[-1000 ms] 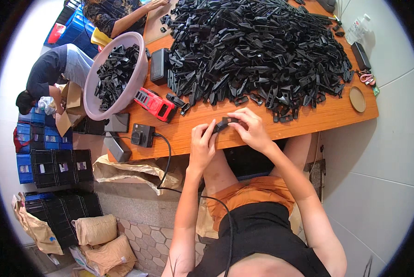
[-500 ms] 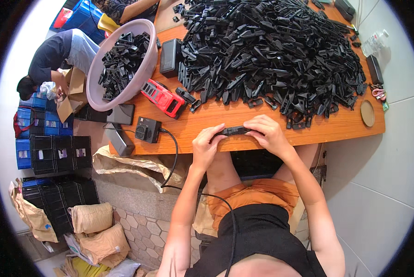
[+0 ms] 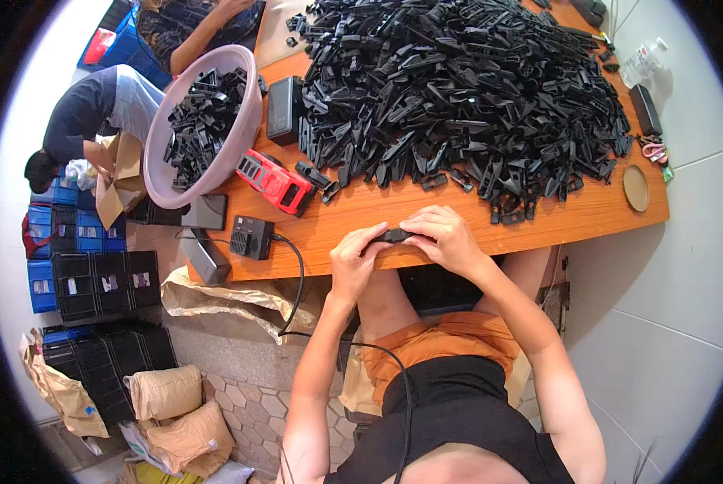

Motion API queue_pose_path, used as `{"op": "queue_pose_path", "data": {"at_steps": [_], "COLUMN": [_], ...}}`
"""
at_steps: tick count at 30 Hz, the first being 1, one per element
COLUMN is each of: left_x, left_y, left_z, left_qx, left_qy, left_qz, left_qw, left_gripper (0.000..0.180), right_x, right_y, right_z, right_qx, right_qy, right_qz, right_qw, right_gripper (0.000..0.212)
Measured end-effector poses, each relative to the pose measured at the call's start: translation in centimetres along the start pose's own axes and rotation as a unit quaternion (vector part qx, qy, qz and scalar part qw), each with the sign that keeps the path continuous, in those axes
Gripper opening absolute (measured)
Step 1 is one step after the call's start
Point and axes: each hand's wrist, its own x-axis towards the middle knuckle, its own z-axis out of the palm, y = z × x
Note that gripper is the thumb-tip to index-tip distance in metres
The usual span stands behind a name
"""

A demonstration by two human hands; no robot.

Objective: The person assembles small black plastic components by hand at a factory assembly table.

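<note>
The wooden table [image 3: 587, 230] over there carries a broad heap of black plastic parts [image 3: 458, 97] across its far side; a pale pink basin [image 3: 252, 105] with more stands at the left, a red device [image 3: 276, 184] just right of it. Over the near edge, the left hand [image 3: 352, 260] and right hand [image 3: 446, 240] pinch one small black piece [image 3: 393, 235] between their fingertips.

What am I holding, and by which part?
A small black plastic part, by its opposite ends: left hand one end, right hand the other.
</note>
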Motion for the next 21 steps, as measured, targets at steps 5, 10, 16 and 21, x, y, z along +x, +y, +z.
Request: {"op": "queue_pose_path", "data": {"at_steps": [5,10,16,21], "left_x": [-0.1,5.5,6.6,2.9], "left_y": [0.0,1.1,-0.3,-0.3], "left_z": [-0.4,1.5,4.2,4.1], "left_qx": [-0.023,0.164,0.252,0.235], "left_qy": [-0.121,0.082,0.183,0.168], "left_qz": [0.065,0.081,0.125,0.083], "left_qw": [0.99,0.98,0.942,0.954], "left_gripper": [0.03,0.038,0.021,0.016], "right_x": [-1.8,-1.4,1.7,0.6], "right_y": [0.3,-1.3,2.5,2.0], "right_z": [-3.1,-7.3,-2.2,-1.5], "right_qx": [0.034,0.025,-0.187,-0.199], "right_qy": [-0.12,-0.242,0.05,0.028], "right_qz": [0.019,0.031,0.049,0.093], "right_qw": [0.992,0.969,0.98,0.975], "right_gripper": [0.023,0.024,0.027,0.021]}}
